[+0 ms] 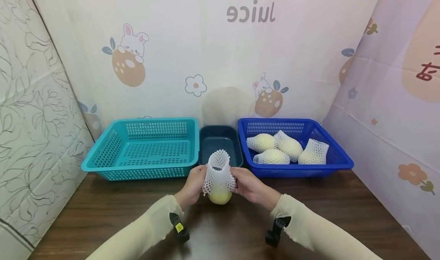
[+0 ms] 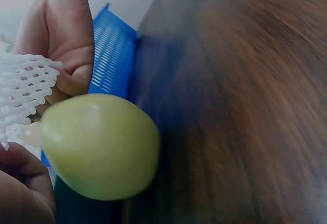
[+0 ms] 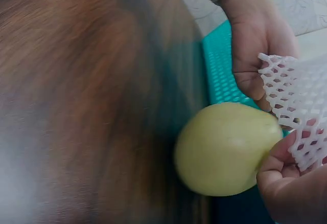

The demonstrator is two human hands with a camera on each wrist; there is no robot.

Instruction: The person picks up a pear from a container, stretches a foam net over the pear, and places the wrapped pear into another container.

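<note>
A smooth yellow-green fruit (image 1: pixel 220 197), its kind unclear, hangs bottom-down below a white foam net sleeve (image 1: pixel 219 177) over the table. The sleeve covers its upper part, while the lower part is bare. My left hand (image 1: pixel 193 186) pinches the sleeve's left side. On the opposite side, my right hand (image 1: pixel 252 187) grips it between thumb and fingers. In the left wrist view the bare fruit (image 2: pixel 102 147) bulges out past the net (image 2: pixel 25 88). The right wrist view has the fruit (image 3: pixel 227 150) beside both hands; some fingertips are hidden behind the net.
A teal basket (image 1: pixel 137 172) stands at the left, with nothing visible inside. Between the baskets sits a small dark tray (image 1: pixel 221 132). The blue basket (image 1: pixel 295 171) at the right holds several net-wrapped fruits (image 1: pixel 273 156). Patterned cloth walls (image 1: pixel 172 42) enclose the brown table (image 1: pixel 223 237).
</note>
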